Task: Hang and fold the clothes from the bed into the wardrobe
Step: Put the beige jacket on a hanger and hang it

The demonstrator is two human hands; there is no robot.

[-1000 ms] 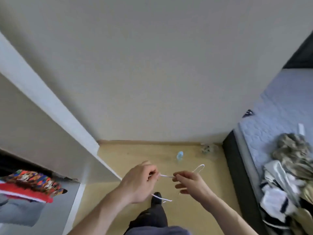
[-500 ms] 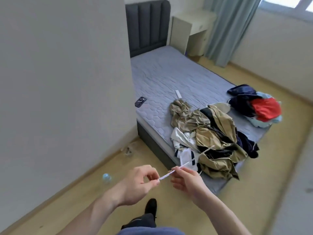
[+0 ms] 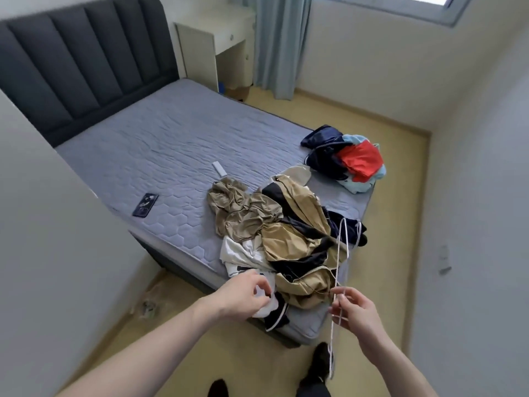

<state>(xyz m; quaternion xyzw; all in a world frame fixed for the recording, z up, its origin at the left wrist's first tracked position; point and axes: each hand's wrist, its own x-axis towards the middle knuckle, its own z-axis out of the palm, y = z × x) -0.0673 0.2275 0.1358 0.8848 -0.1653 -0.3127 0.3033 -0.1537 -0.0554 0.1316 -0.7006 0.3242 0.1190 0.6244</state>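
Note:
A heap of tan, black and white clothes (image 3: 274,233) lies on the near corner of the grey bed (image 3: 171,150). A second pile of navy, red and light blue clothes (image 3: 349,159) sits at the bed's far right edge. My right hand (image 3: 355,310) pinches a thin white wire hanger (image 3: 342,253), which stands almost edge-on, its hook up over the heap. My left hand (image 3: 243,296) hovers at the heap's near edge, thumb and fingers curled close to a white garment (image 3: 267,308); I cannot tell if it grips it.
A dark phone (image 3: 145,204) and a small white remote (image 3: 219,169) lie on the mattress. A dark padded headboard (image 3: 86,58) stands at the back left, a white desk (image 3: 217,38) and curtain behind. A wall edge is at left. My feet stand on yellow floor.
My view swung from the wardrobe and wall round to the bed. The left hand let go of the hanger and moved to the clothes; the right hand now holds the hanger alone, turned upright.

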